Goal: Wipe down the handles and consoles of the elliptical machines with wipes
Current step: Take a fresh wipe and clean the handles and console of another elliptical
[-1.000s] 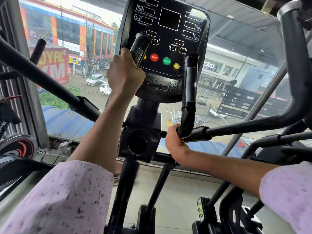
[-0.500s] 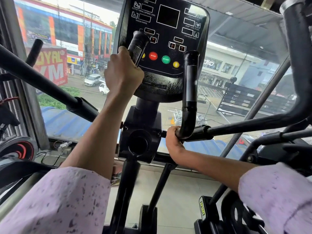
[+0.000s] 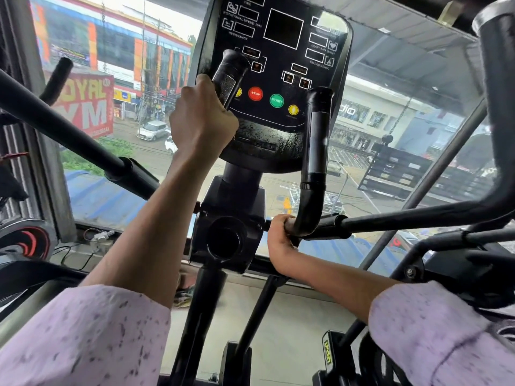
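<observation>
The elliptical's black console [image 3: 281,79] with red, green and yellow buttons rises at top centre. My left hand [image 3: 202,121] is wrapped around the left upright handle [image 3: 230,71], just below its top. My right hand [image 3: 278,238] grips the bend at the foot of the right upright handle [image 3: 316,151]. No wipe shows in either hand; the fingers hide whatever lies under them. The console's lower lip looks wet or speckled.
Long black swing arms cross at left [image 3: 64,129] and right [image 3: 418,215]. A thick black bar [image 3: 498,79] stands at the far right. The centre post and housing [image 3: 227,235] sit below the console. A window [image 3: 111,65] faces a street. Another machine's wheel [image 3: 30,240] is at left.
My right hand has slid slightly up onto the bend of the right handle. My left hand stays on the left handle; the camera has shifted a little.
</observation>
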